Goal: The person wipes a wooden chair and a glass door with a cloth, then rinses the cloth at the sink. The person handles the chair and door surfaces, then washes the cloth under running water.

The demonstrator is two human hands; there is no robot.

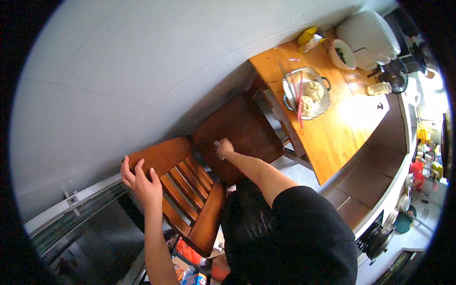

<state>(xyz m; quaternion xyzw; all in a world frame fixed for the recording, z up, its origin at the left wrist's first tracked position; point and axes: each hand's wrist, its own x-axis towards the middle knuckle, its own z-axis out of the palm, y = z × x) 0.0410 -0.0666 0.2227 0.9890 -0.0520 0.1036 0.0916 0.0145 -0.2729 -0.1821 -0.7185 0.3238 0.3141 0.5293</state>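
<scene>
A dark wooden chair stands before me, its seat [245, 131] facing up and its slatted backrest [188, 192] on the near side. My left hand [144, 183] grips the backrest's outer top corner, fingers spread over the wood. Over the seat, my right hand [226, 148] is closed around a small whitish piece [217, 143], perhaps a tissue or cloth. Motion blur and the fingers hide most of that piece. Whether it touches the seat, I cannot tell.
Beyond the chair, a wooden table [320, 142] bears a handled dish [322, 107] with two steamed buns [314, 91] and pink chopsticks [300, 99]. Farther back are a bowl of greens [342, 54], a yellow packet [309, 37] and a jar [379, 88]. A wall [142, 71] runs along the left.
</scene>
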